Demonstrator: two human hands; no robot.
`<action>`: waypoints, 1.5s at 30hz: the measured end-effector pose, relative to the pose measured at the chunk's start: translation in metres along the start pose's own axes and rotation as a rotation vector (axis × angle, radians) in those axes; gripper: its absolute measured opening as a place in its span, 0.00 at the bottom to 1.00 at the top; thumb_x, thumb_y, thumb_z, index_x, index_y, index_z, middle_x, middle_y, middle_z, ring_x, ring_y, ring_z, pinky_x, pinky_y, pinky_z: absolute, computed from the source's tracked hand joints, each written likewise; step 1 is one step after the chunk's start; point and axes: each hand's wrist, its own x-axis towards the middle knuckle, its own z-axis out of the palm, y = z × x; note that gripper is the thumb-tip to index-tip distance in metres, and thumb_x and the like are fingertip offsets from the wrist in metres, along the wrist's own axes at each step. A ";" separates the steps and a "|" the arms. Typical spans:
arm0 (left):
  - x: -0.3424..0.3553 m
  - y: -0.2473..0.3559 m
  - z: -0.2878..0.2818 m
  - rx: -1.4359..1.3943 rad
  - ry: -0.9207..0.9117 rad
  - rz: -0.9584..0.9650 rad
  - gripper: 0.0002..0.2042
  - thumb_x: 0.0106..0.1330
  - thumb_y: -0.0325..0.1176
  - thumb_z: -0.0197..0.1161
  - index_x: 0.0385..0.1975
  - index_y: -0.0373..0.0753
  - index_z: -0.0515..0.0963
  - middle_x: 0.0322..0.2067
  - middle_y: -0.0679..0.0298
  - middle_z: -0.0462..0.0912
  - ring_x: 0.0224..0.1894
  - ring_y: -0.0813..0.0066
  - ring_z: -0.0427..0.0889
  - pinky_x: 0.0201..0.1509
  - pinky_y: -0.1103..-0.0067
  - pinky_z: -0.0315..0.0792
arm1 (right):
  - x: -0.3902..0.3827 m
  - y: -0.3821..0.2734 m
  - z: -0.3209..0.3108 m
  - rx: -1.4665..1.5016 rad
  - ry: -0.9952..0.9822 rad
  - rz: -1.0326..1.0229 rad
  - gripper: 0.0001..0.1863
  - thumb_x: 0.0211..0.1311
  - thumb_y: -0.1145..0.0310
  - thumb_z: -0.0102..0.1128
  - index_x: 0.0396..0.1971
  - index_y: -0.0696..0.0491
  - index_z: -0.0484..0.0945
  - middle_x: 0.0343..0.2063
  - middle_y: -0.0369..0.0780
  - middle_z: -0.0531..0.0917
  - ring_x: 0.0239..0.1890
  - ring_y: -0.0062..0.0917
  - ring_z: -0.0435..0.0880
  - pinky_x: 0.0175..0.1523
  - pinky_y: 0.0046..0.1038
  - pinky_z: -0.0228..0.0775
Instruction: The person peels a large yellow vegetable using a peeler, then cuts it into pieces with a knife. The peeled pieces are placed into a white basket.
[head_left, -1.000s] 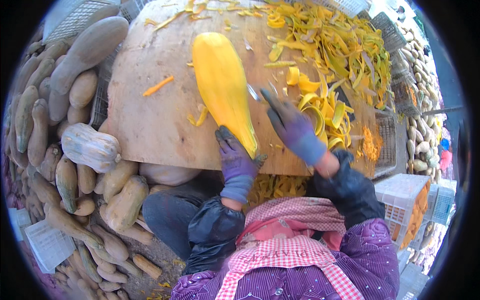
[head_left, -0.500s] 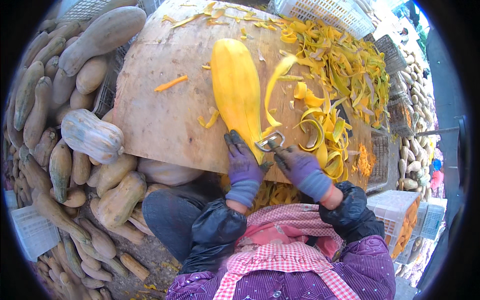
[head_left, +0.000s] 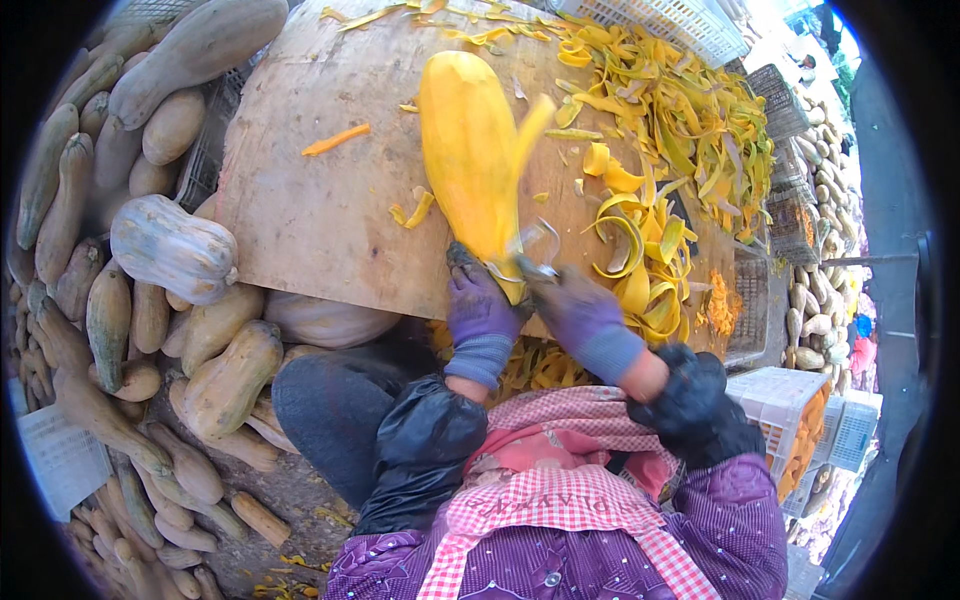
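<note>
Dozens of unpeeled squashes [head_left: 150, 300] lie heaped to the left of the hands, beside the wooden surface [head_left: 300, 200] that stretches away ahead of them. A mound of yellow peelings [head_left: 680, 150] spreads ahead and to the right. One long peeled squash [head_left: 470, 150] lies on the surface, its near end between both hands. The left hand [head_left: 482, 310], in a purple glove, is wrapped around that near end. The right hand [head_left: 580, 312], also gloved, is clenched on a small metal peeler [head_left: 535, 250] at the squash's right flank.
</note>
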 end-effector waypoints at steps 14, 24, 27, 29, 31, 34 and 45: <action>-0.003 0.003 -0.013 -0.002 -0.024 -0.005 0.69 0.39 0.53 0.83 0.72 0.23 0.40 0.69 0.35 0.56 0.67 0.43 0.67 0.68 0.65 0.67 | 0.231 0.041 -0.060 0.137 0.140 0.111 0.22 0.74 0.51 0.44 0.61 0.44 0.72 0.47 0.50 0.84 0.45 0.50 0.84 0.48 0.48 0.76; -0.003 0.007 -0.012 -0.072 0.002 0.027 0.63 0.46 0.53 0.79 0.70 0.19 0.43 0.69 0.34 0.54 0.68 0.42 0.65 0.70 0.67 0.66 | -0.068 0.020 0.027 0.189 -0.113 0.230 0.17 0.70 0.56 0.56 0.56 0.42 0.77 0.39 0.46 0.80 0.35 0.44 0.84 0.36 0.42 0.77; -0.004 0.014 -0.011 0.049 0.012 0.016 0.64 0.45 0.52 0.80 0.71 0.21 0.43 0.70 0.35 0.55 0.67 0.42 0.67 0.67 0.66 0.69 | 0.002 0.019 -0.026 0.059 0.017 0.263 0.22 0.71 0.58 0.55 0.63 0.38 0.71 0.36 0.47 0.80 0.37 0.45 0.84 0.38 0.43 0.78; -0.004 0.020 -0.011 0.107 -0.039 -0.024 0.64 0.45 0.52 0.80 0.71 0.21 0.42 0.70 0.35 0.54 0.66 0.44 0.69 0.66 0.66 0.70 | 0.078 0.014 -0.051 -0.016 0.214 0.167 0.25 0.72 0.58 0.51 0.68 0.35 0.65 0.39 0.47 0.83 0.38 0.44 0.85 0.38 0.44 0.78; -0.001 0.025 -0.009 0.151 -0.088 -0.061 0.64 0.45 0.53 0.80 0.71 0.22 0.42 0.70 0.36 0.54 0.65 0.46 0.70 0.64 0.67 0.72 | 0.122 0.005 -0.056 -0.067 0.164 0.237 0.27 0.73 0.57 0.49 0.70 0.33 0.61 0.43 0.48 0.83 0.39 0.44 0.85 0.39 0.44 0.79; 0.002 0.027 -0.008 0.169 -0.073 -0.078 0.64 0.45 0.53 0.80 0.72 0.23 0.43 0.70 0.36 0.53 0.65 0.47 0.71 0.61 0.67 0.74 | 0.102 -0.005 -0.027 -0.054 0.013 0.248 0.28 0.73 0.56 0.48 0.72 0.31 0.59 0.44 0.50 0.83 0.39 0.45 0.86 0.41 0.45 0.79; -0.001 0.039 0.009 0.500 0.060 0.042 0.44 0.62 0.45 0.64 0.72 0.25 0.51 0.68 0.30 0.59 0.41 0.61 0.82 0.33 0.69 0.81 | 0.074 0.017 -0.042 -0.012 0.387 0.080 0.23 0.73 0.55 0.50 0.66 0.32 0.70 0.43 0.49 0.82 0.41 0.44 0.84 0.42 0.43 0.77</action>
